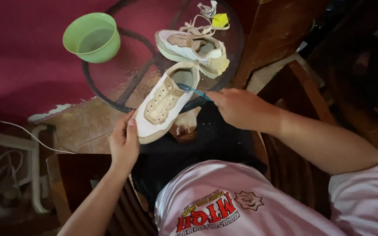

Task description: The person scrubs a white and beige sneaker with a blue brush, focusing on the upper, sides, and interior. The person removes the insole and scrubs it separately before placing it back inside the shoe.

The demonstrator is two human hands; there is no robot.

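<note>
My left hand [124, 142] grips the toe end of a white and tan sneaker [165, 102] with no laces, held over the edge of a round glass table [114, 81]. My right hand [237, 107] holds a blue toothbrush [193, 91], its head resting at the sneaker's opening near the tongue. A second matching sneaker [193, 48] lies on the glass further back, with loose laces [197, 29] beside it.
A green plastic bowl [92, 37] with water stands at the table's left rim. A small yellow object [219, 19] lies at the far edge. Dark wooden chairs [285, 39] stand to the right, white cables [18, 131] on the left floor.
</note>
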